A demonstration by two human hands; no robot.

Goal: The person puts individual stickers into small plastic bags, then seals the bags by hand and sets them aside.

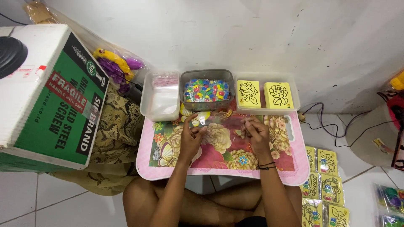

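My folded legs point(202, 206) are closest, down at 6 o'clock on the white floor. My two arms go up from there to the little pink table point(290, 168) with big flowers on it.

My left hand point(191, 136) and my right hand point(255, 133) are over the middle of the table. Between them is a thin clear bag point(222, 120). It is hard to see because it is see-through. The fingers of both hands are bent and close together, and each hand pinches one side of the bag. I cannot tell if anything is inside it. I think I am holding the bag open. It is thin, so I think it needs soft, careful fingers.

At 3 o'clock, on the floor, lie yellow picture cards in bags point(322, 185).

At 12 o'clock, three tubs sit in a row at the far edge of the table. The left tub point(147, 110) holds more clear bags. The middle tub point(206, 75) holds small bits in many colours. The right tub point(294, 101) holds two yellow cards point(263, 94) with drawings.

At 9 o'clock is a big green and white box point(54, 96). Behind it all is the white wall.
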